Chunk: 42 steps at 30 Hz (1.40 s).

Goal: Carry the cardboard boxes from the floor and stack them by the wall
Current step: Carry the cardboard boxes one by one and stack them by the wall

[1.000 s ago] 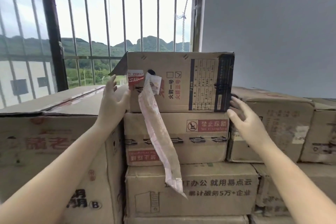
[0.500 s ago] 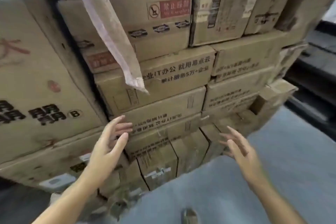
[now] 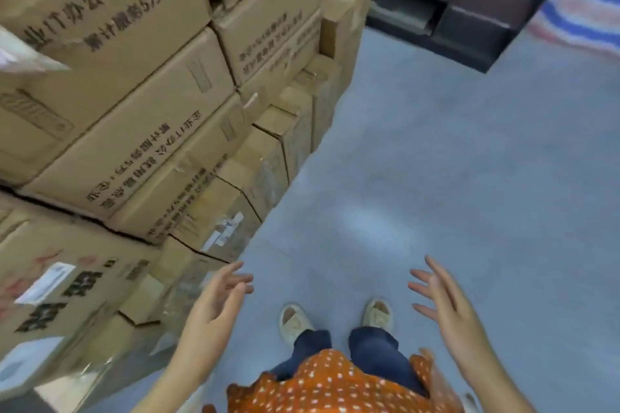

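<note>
Since a second ago both hands have dropped from the stack [image 3: 134, 131]; left hand [image 3: 214, 305] and right hand [image 3: 446, 308] hang released, empty, and the next move is fetching another box.

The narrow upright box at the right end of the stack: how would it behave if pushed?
The narrow upright box would probably tip easily, standing tall on a small footprint. Its cardboard looks stiff. Its weight cannot be judged.

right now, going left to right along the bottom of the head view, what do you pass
stacked cardboard boxes → left hand → left shoe → right shoe → right hand
</note>
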Available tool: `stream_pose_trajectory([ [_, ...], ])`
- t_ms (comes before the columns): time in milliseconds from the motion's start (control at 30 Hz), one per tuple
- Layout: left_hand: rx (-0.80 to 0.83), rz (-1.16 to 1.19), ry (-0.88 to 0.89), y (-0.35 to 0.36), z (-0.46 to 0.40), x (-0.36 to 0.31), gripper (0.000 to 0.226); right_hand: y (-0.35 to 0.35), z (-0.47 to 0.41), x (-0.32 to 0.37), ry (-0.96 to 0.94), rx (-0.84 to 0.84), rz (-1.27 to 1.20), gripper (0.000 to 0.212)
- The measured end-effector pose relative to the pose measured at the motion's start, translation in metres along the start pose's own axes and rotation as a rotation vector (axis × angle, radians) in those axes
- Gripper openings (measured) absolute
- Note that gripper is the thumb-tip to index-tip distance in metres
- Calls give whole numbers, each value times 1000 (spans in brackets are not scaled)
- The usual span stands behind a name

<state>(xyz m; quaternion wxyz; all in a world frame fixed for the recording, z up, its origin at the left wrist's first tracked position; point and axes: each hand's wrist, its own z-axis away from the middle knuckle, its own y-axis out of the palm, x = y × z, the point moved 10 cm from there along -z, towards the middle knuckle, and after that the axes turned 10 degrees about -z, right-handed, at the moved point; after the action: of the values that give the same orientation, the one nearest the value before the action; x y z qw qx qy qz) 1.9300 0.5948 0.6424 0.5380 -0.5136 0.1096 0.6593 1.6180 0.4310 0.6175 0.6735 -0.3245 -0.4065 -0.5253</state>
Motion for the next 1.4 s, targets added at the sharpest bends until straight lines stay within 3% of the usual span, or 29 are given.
stream_pose_trajectory([
  [133, 94, 3, 55, 46, 2, -34, 25, -58, 42, -16, -4, -184, -88, 51],
  [367, 320, -87, 223, 167, 18, -113, 32, -181, 112, -37, -40, -501, -208, 42],
  [467, 353, -80, 299, 233, 39, -137, 24, -241, 136, -49, -42, -590, -244, 41],
  [767, 597, -99, 500, 430, 125, -205, 33, -413, 192, -59, -147, -812, -352, 42],
  [1067, 871, -301, 726, 596, 186, -271, 36, -498, 251, -102, -135, -1145, -515, 34],
  [1400, 1093, -454, 790, 782, 207, -328, 34, -623, 228, -101, -112, -1398, -596, 31],
])
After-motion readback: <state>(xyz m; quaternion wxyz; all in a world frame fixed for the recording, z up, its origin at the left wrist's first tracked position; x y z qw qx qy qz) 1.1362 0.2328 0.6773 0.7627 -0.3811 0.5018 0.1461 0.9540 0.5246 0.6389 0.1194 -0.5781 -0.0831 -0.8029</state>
